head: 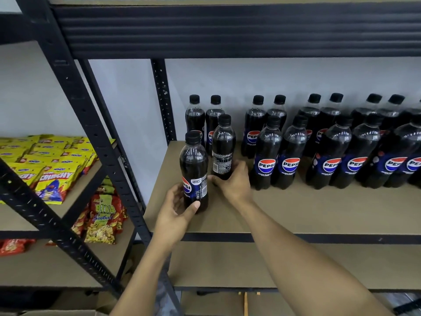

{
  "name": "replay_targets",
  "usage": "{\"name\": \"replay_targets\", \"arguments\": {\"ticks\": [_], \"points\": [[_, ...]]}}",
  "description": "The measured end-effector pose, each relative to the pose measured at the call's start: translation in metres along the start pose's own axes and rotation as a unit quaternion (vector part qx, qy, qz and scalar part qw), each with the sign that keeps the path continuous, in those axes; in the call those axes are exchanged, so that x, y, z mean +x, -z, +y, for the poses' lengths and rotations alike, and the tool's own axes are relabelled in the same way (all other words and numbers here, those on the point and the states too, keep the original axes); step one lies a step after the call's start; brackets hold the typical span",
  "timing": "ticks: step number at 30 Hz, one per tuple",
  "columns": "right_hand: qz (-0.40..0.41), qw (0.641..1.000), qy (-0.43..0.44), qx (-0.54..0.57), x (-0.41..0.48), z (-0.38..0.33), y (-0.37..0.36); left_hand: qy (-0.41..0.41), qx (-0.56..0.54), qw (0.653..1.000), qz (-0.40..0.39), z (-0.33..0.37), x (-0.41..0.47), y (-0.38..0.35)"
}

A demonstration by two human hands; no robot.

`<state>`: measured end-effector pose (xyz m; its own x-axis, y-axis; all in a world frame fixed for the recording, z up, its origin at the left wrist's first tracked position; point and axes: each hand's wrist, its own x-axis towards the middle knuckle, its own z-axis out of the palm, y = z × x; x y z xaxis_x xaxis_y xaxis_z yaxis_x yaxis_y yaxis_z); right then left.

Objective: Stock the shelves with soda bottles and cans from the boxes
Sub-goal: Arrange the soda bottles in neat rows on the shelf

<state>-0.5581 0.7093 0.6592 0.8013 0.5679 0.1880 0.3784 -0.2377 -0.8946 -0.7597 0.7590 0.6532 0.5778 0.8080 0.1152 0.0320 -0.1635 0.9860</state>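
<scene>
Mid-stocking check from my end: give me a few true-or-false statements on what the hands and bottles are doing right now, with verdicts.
1. The left hand and the right hand each grip one bottle. True.
2. The right-hand bottle shows its logo to the camera. False: its small-print back label faces the camera, while the left-hand bottle shows part of the logo.
3. Every bottle cap in view is black. True.
4. The snack bags lie on the same shelf as the bottles. False: they lie on the neighbouring rack to the left.
</scene>
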Motion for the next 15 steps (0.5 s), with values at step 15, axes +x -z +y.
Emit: {"name": "replay_targets", "arguments": {"ticks": [15], "points": [[-0.118, 0.987, -0.012, 0.108, 0.023, 0.02, 0.01, 0.033, 0.04, 0.997, -0.054, 0.009, 0.039, 0.001]]}}
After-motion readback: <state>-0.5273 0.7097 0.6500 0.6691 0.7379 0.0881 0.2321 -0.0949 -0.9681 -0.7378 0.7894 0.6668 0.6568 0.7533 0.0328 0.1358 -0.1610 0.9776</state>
